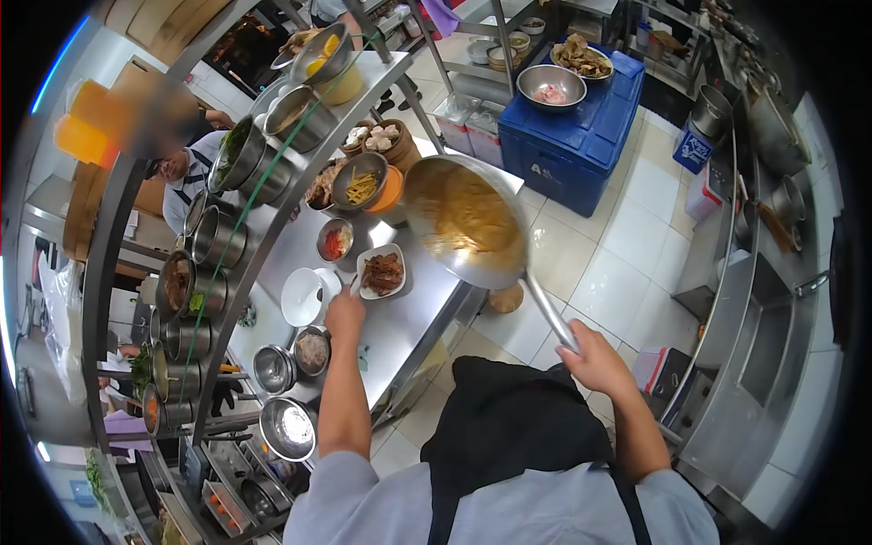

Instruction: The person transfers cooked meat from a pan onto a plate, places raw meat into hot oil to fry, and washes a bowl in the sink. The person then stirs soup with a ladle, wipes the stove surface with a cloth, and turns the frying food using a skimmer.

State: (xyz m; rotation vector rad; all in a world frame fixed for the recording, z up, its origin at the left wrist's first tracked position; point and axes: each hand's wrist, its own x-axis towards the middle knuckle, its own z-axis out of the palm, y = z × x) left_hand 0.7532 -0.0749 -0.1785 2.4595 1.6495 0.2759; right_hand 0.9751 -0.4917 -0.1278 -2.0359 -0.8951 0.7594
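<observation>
My right hand [595, 361] is wrapped round the long metal handle of a wok [418, 195]. Yellow-brown saucy food [468, 218] lies in the wok, which is held up beside the steel counter and looks blurred. My left hand [343, 318] is closed over the counter, close to a white square bowl [365, 292] of dark brown cooked meat [382, 272]. What its fingers grip is too small to make out. Just left of it stand white round bowls [301, 297]. A small metal bowl of chopped red and pale pieces [335, 240] sits beyond.
A steel shelf with several metal pots [218, 238] overhangs the counter's left side. Behind the wok are a bowl of yellow strips [361, 180] and bamboo steamers [397, 153]. A blue cooler [568, 168] stands on the tiled floor. Steel sinks [758, 318] line the right.
</observation>
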